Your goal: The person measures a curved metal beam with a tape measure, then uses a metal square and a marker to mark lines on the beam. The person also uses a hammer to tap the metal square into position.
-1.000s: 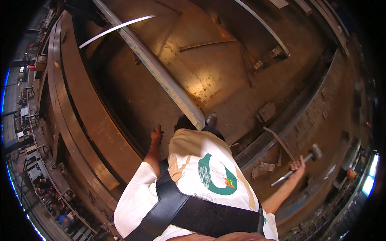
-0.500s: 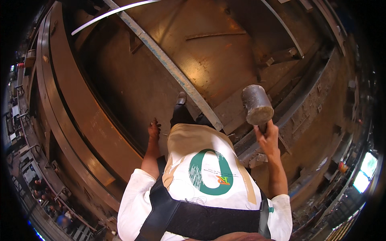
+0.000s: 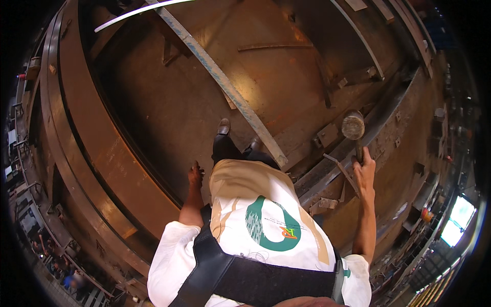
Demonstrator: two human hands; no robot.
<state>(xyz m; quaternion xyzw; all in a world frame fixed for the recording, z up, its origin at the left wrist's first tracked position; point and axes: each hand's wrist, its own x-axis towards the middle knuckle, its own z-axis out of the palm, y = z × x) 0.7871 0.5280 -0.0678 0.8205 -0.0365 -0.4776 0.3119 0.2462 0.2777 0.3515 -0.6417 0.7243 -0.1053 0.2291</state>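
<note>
Steel floor (image 3: 169, 107): a broad rusty brown plate that I stand on, filling most of the view, with welded ribs and scuffed bright patches.
Curved flange (image 3: 76, 153): a heavy rust-coloured beam sweeping down my left side, bent like the edge of a big round shell.
Long flat bar (image 3: 225, 84): a grey strip lying slantwise on the floor, running from the top of the view down to just ahead of my feet.
Right-hand rail (image 3: 353, 148): a dark steel stiffener running slantwise under the hammer, with small brackets welded beside it.
My shirt (image 3: 261, 220): white with a green emblem, a black strap across it.
My shoes (image 3: 223, 127): dark, planted on the floor close to the bar's lower end.
Hammer (image 3: 354, 128): round worn steel head up above my right fist, the handle dropping into my grip, over the rail.
Right hand (image 3: 364, 171): my hand is clamped around the hammer handle, arm stretched out.
Left hand (image 3: 195, 174): hanging at my side, fingers loosely apart, holding nothing, near the flange.
</note>
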